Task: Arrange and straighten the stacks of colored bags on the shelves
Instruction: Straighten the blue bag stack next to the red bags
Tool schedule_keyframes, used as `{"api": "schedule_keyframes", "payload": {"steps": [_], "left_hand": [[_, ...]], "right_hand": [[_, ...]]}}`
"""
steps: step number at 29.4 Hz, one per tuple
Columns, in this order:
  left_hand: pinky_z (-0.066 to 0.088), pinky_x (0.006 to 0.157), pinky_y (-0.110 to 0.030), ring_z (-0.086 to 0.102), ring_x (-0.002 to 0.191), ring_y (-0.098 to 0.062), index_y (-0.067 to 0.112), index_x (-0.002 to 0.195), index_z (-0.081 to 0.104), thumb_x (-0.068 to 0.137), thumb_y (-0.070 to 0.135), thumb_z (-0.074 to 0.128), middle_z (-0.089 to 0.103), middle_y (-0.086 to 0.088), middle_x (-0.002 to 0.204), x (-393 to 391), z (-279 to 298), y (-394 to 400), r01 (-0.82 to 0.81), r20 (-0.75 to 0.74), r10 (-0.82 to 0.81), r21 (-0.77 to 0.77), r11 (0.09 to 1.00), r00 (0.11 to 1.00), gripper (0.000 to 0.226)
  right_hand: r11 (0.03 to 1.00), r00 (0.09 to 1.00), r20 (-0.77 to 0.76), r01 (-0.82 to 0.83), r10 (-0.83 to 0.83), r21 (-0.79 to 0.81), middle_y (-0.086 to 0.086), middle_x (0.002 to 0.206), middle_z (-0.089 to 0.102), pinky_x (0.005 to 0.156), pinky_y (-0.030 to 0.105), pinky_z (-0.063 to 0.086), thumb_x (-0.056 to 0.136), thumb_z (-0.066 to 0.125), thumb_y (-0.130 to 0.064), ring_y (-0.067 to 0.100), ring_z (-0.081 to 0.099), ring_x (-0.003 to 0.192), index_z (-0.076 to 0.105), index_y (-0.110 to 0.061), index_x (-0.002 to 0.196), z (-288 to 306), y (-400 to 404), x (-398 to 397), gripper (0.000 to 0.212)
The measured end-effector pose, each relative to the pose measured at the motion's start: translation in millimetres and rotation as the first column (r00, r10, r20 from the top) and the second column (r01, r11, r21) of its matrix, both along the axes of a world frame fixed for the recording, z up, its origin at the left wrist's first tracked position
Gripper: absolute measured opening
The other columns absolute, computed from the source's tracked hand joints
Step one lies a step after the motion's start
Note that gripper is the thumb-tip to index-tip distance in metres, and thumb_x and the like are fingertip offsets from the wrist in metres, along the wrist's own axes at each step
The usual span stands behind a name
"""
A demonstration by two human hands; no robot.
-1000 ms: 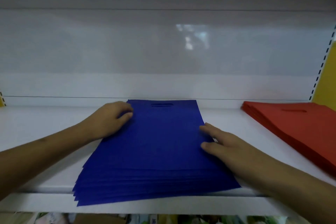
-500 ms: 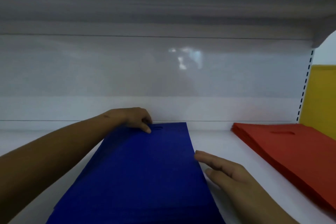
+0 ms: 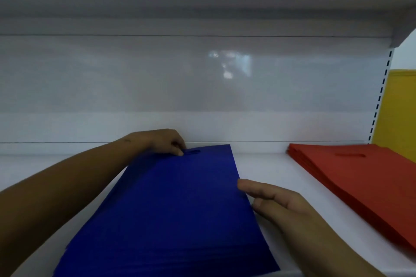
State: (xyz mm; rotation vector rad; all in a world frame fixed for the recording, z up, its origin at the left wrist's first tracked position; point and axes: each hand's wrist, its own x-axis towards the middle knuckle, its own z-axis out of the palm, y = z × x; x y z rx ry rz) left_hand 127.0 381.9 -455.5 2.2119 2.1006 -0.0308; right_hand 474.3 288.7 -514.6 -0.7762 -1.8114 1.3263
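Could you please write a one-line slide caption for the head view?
Left hand at the blue bag stack's far edge, right hand flat against its side; red stack alongside.

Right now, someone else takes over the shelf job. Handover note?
Left hand: curled fingers at the far end of the blue bag stack, by the handle cutout; whether it grips is unclear.
Right hand: open, fingers straight against the stack's right edge.
Blue stack lies angled on the white shelf.
Red bag stack sits to the right, slightly fanned, untouched.
Left: square up blue, then red.
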Motion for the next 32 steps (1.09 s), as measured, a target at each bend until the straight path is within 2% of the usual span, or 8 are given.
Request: {"api": "schedule_keyframes", "payload": {"steps": [5, 10, 13, 15, 23, 32], "left_hand": [[0.048, 0.095, -0.030, 0.057, 0.102, -0.008, 0.023, 0.123, 0.061, 0.091, 0.032, 0.057, 0.061, 0.008, 0.119, 3, -1, 3, 0.021, 0.019, -0.021, -0.004, 1.000, 1.000, 0.033], [0.045, 0.087, -0.021, 0.056, 0.101, -0.007, 0.021, 0.128, 0.057, 0.092, 0.034, 0.056, 0.059, 0.007, 0.122, 7, -3, 0, 0.049, -0.031, -0.049, -0.003, 0.999, 0.998, 0.038], [0.045, 0.094, -0.026, 0.055, 0.106, -0.009, 0.021, 0.132, 0.053, 0.092, 0.036, 0.055, 0.057, 0.007, 0.126, 7, -3, -5, 0.031, -0.021, -0.031, -0.030, 0.999, 0.999, 0.043], [0.045, 0.098, -0.029, 0.055, 0.108, -0.011, 0.020, 0.132, 0.053, 0.093, 0.035, 0.054, 0.057, 0.006, 0.126, 8, -2, -6, 0.028, -0.030, -0.029, -0.040, 0.999, 0.999, 0.042], [0.048, 0.091, -0.032, 0.057, 0.098, -0.013, 0.020, 0.119, 0.062, 0.094, 0.025, 0.051, 0.062, 0.004, 0.114, 11, -5, -5, 0.041, -0.077, -0.043, -0.020, 0.999, 0.996, 0.027], [0.049, 0.089, -0.028, 0.059, 0.096, -0.010, 0.019, 0.121, 0.061, 0.092, 0.028, 0.055, 0.063, 0.005, 0.114, 13, -4, -7, 0.070, -0.088, -0.073, -0.033, 0.997, 0.993, 0.031]], "right_hand": [[1.000, 1.000, 0.019, 0.005, -0.005, -0.003, -0.028, 0.111, 0.065, 0.102, 0.016, 0.038, 0.093, 0.050, -0.008, -0.013, 0.054, 0.108, 0.072, -0.035, 0.102, 1, -1, -1, 0.036], [1.000, 1.000, 0.020, -0.003, 0.003, 0.001, -0.027, 0.113, 0.065, 0.109, 0.028, 0.037, 0.093, 0.050, -0.007, -0.009, 0.054, 0.113, 0.073, -0.041, 0.098, 1, 0, 1, 0.041], [1.000, 1.000, 0.018, -0.009, 0.009, 0.001, -0.025, 0.114, 0.065, 0.110, 0.031, 0.036, 0.093, 0.050, -0.007, -0.006, 0.053, 0.115, 0.072, -0.045, 0.098, 0, 0, 0, 0.043], [1.000, 1.000, 0.016, -0.010, 0.010, -0.001, -0.024, 0.114, 0.065, 0.110, 0.032, 0.036, 0.093, 0.050, -0.007, -0.005, 0.054, 0.115, 0.072, -0.043, 0.098, 0, 0, 0, 0.043], [1.000, 1.000, 0.022, -0.011, 0.011, -0.015, -0.023, 0.113, 0.066, 0.109, 0.033, 0.038, 0.093, 0.050, -0.008, -0.004, 0.055, 0.114, 0.073, -0.041, 0.099, -1, 0, 1, 0.041], [1.000, 0.999, 0.036, -0.012, 0.012, -0.012, -0.023, 0.111, 0.067, 0.109, 0.032, 0.038, 0.094, 0.050, -0.008, -0.006, 0.057, 0.110, 0.074, -0.038, 0.098, 1, 0, 0, 0.039]]}}
